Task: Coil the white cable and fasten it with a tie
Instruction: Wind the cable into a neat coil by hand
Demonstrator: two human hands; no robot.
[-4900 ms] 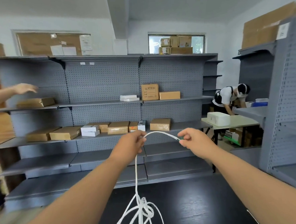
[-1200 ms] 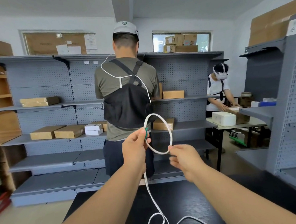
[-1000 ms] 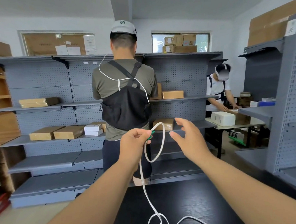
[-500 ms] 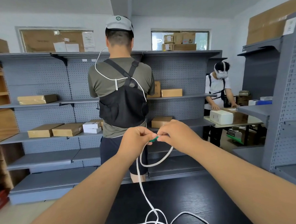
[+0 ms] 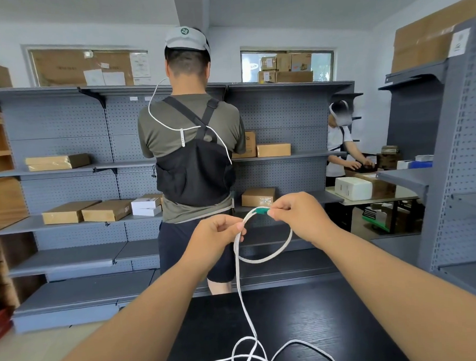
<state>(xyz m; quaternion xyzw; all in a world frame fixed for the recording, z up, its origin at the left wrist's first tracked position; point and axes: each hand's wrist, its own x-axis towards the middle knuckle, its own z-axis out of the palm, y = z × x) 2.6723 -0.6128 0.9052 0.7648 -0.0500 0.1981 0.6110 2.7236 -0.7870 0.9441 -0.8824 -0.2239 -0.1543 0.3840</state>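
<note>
A flat white cable [image 5: 241, 287] rises from a loose tangle on the black table [image 5: 307, 323] to my hands. My left hand [image 5: 215, 238] pinches it where a single loop [image 5: 273, 254] closes below my fingers. My right hand [image 5: 298, 217] holds the cable's green connector end [image 5: 261, 211], stretched a little to the right of the left hand. No tie is visible.
A person in a cap and black vest [image 5: 193, 160] stands with their back to me just beyond the table, facing grey shelves [image 5: 73, 169] with cardboard boxes. Another person [image 5: 339, 144] works at a table far right. A grey shelf unit [image 5: 459, 168] stands at right.
My right hand took hold of the green end beside my left hand and has drawn it to the right. The loop now hangs lower and wider between the hands.
</note>
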